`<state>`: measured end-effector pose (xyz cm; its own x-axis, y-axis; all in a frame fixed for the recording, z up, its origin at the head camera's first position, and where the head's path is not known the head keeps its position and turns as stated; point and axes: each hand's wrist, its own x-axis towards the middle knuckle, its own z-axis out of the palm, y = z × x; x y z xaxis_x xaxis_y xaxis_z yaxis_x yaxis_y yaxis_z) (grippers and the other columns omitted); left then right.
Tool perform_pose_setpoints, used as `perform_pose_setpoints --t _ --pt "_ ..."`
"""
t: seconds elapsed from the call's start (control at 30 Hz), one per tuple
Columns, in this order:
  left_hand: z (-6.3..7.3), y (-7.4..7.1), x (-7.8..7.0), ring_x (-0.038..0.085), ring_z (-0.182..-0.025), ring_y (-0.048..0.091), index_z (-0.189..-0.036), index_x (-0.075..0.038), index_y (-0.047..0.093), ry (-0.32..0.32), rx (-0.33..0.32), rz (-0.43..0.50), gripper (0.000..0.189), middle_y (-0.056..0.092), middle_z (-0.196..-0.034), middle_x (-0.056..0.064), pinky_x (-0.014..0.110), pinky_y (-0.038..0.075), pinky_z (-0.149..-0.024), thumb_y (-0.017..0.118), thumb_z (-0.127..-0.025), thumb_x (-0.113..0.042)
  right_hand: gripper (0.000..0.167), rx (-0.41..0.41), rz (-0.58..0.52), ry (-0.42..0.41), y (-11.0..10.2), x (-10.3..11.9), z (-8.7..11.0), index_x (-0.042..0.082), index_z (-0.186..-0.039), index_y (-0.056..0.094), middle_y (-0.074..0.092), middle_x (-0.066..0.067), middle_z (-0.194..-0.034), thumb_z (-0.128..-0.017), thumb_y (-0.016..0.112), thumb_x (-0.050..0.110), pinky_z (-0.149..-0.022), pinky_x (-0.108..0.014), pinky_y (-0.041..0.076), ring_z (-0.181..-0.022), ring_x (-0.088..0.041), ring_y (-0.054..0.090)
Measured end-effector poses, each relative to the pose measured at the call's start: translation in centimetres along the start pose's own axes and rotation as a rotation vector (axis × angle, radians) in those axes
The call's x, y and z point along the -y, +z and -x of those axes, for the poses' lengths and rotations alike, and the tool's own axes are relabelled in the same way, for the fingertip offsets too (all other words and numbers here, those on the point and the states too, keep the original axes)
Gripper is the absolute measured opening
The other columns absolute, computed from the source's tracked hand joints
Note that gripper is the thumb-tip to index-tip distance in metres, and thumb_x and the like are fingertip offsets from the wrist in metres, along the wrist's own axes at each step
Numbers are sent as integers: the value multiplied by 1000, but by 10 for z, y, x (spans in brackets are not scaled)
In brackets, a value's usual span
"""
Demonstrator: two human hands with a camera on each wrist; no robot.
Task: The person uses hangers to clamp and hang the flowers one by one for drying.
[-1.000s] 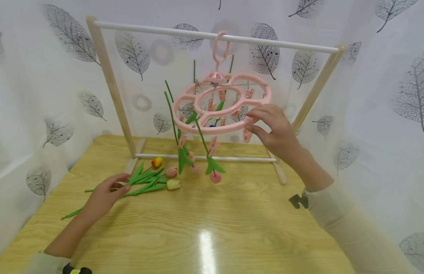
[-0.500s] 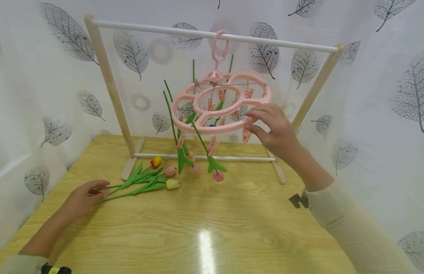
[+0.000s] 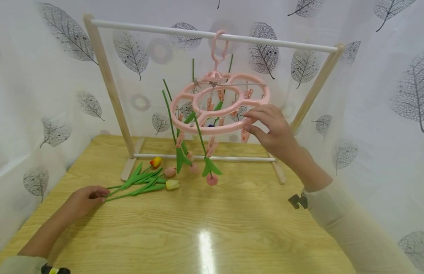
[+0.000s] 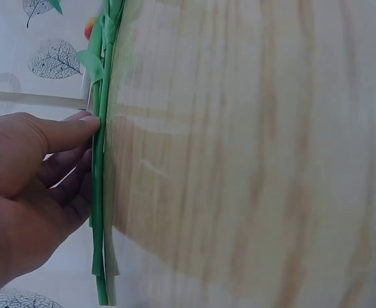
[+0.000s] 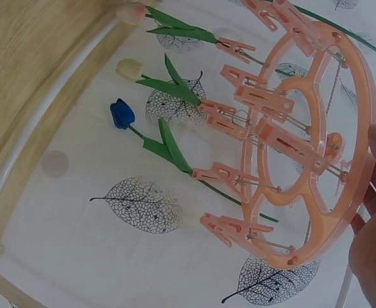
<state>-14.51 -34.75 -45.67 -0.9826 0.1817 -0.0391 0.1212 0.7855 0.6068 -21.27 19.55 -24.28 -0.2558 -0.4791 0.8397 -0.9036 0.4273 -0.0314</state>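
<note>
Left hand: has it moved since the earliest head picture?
Yes, the left hand has moved leftward, farther from the rack's left foot, along the tulip stems.

My head view looks forward and down from above, taking in my left hand (image 3: pixel 85 201) and right hand (image 3: pixel 271 127). The 2 wrist views are nearer, turned sideways: 1 along the bench (image 4: pixel 252 154) beside my left hand, sharing the green stems (image 4: pixel 98 192) with the head view; 1 at the pink hanger (image 3: pixel 215 130) before my right hand, shared likewise.

Left hand (image 3: pixel 84 201) low, right hand (image 3: pixel 275 129) raised, fingers (image 3: pixel 259 114) curled.
</note>
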Motion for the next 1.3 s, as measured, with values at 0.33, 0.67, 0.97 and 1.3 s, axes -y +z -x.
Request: perform_pose_setpoints --t 0.33,0.67,0.97,1.3 --pt "0 0 -3 7 -86 59 -122 5 66 28 24 1 26 69 -111 15 25 51 -65 61 -99 -6 41 -5 -14 -11 2 0 1 -3 -108 73 71 -17 -107 -70 84 -11 -104 -38 41 -107 -36 60" --pt "0 -4 -8 32 -96 64 -120 5 66 59 -26 -82 23 67 -112 21 42 54 -74 59 -99 -3 38 -2 -6 -14 3 -2 2 -3 -107 73 71 -17 -107 -72 83 -9 -104 -40 42 -108 -35 60" --pt "2 -3 -21 20 -96 62 -116 3 67 136 -68 -77 19 66 -115 22 31 53 -71 60 -99 -2 37 -4 -5 -11 2 0 0 -3 -106 73 71 -17 -106 -72 83 -10 -103 -40 42 -107 -35 60" --pt "3 7 -42 6 -87 57 -117 -2 67 156 -27 -9 19 65 -113 15 26 51 -66 61 -99 -5 35 -6 4 -1 4 0 1 -4 -106 73 71 -17 -106 -72 83 -9 -104 -39 42 -108 -36 60"
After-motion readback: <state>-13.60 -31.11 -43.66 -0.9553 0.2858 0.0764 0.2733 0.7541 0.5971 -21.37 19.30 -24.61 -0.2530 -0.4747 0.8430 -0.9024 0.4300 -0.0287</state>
